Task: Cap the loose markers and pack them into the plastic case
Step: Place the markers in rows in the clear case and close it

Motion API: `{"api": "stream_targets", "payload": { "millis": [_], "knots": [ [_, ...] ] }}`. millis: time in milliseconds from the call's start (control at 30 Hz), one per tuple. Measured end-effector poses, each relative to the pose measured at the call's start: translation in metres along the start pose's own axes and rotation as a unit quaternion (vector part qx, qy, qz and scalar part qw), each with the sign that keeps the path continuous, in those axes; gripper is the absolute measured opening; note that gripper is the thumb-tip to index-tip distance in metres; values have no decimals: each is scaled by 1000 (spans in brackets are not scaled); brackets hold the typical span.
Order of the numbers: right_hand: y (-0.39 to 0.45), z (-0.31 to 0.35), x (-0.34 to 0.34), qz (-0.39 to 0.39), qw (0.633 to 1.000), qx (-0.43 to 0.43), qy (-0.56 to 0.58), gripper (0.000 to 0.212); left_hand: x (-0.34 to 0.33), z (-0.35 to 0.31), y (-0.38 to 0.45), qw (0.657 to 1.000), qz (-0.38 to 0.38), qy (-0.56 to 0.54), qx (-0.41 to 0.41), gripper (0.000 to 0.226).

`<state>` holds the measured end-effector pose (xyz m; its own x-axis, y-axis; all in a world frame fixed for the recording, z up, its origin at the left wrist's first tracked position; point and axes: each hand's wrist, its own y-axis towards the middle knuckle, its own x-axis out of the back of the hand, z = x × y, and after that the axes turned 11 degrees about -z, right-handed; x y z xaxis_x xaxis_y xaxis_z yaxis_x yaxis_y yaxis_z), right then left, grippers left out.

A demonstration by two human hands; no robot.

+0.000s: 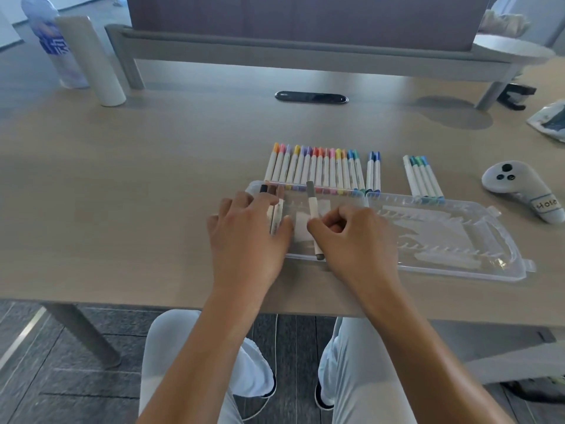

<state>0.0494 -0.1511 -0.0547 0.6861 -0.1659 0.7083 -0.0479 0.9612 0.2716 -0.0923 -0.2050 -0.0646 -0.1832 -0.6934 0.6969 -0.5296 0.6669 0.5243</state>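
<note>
On the beige worktop (153, 179), the right hand (351, 240) pinches a grey marker (313, 209) over the plastic case (458, 240), the left hand (244, 234) lies flat with released fingers on markers, and a controller (519, 191) near the right edge reads "Holo".

A pale wood counter (153, 179) carried a water bottle (49, 41) with a blue label at its far left, with a white cylinder (91, 62) just beside it. A dark oval grommet (311, 97) sat in the counter's middle near a grey divider rail (275, 47). At the right lay a white controller (519, 191) bearing a handwritten label, and beyond it a crumpled plastic bag (548, 120).
</note>
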Motion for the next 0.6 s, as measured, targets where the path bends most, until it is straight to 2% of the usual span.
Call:
{"api": "stream_targets", "payload": {
  "millis": [100,400,600],
  "knots": [
    [-1,0,0,-3,1000,-4,-1,20,-2,12,-9,999,5,17,-32,31],
    [-4,2,-1,-4,1000,-6,0,20,2,21,-17,997,39,44,-57,32],
    [-7,16,-9,-24,1000,0,-1,23,6,20,-19,997,54,24,-44,34]
  ]
}}
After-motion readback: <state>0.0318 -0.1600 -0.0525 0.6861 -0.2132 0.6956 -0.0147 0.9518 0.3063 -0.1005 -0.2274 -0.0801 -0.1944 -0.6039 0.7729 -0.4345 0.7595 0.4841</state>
